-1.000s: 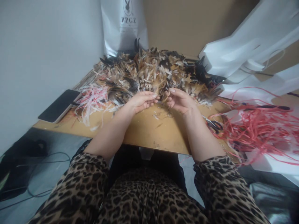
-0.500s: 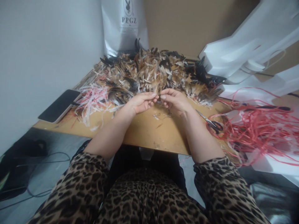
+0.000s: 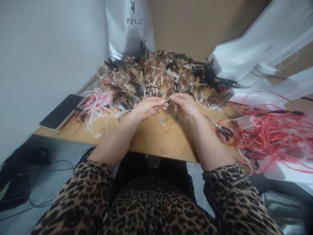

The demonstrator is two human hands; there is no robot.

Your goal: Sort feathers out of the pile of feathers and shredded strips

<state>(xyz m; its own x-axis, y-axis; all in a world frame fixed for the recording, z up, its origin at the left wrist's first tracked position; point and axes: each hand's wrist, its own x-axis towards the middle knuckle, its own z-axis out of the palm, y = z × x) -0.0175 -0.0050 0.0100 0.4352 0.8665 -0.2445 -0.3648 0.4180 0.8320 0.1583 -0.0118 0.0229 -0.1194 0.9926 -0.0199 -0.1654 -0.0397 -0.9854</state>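
Close in front of the heap of brown, tan and black feathers (image 3: 156, 71), both hands meet over the wooden table (image 3: 158, 137). My left hand (image 3: 152, 107) is closed in a pinch, thumb on top, with a small tan feather tuft (image 3: 165, 94) rising at its fingertips. Just right of it, my right hand (image 3: 184, 105) is pinched too, its fingertips a little apart from the left ones. Brown feather wisps show at and below the right fingers. Where the tuft ends and the heap behind begins is hard to make out.
Scissors (image 3: 221, 129) lie right of my right forearm, beside tangled red strips (image 3: 276, 137). Pink and white strips (image 3: 97, 102) and a phone (image 3: 62, 111) lie at left. A white printed bag (image 3: 130, 36) stands behind the heap. White foam-like pieces (image 3: 259, 49) lean at right.
My right hand came left to the left fingertips, then drew back slightly right. The scissor blades came into view beside the right forearm. My left hand stayed nearly still.
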